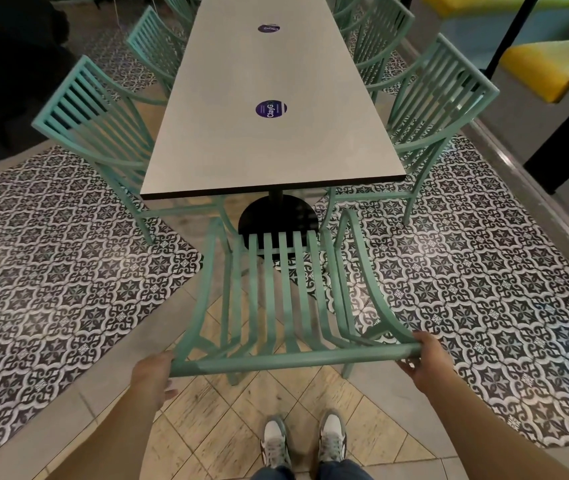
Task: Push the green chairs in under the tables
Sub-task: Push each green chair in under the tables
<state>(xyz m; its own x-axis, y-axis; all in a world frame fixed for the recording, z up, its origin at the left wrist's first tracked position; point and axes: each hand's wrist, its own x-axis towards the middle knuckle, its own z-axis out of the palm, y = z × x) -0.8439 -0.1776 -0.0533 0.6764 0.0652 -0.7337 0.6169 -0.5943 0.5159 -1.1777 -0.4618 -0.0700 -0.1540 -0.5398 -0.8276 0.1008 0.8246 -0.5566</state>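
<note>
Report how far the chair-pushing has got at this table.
Done: the side chairs, such as the left chair and the right chair, already sit tucked against the table. In hand: the left hand and right hand grip the top rail of the end chair. Left: its seat is not yet under the table's near edge, so it needs pushing forward.

- Left hand (153, 374): arm extended forward, fingers curled over the left end of the chair's top rail (293, 358), thumb below.
- Right hand (427, 358): arm extended, grip closed around the rail's right end.
- Both feet planted, shoes visible below.
</note>
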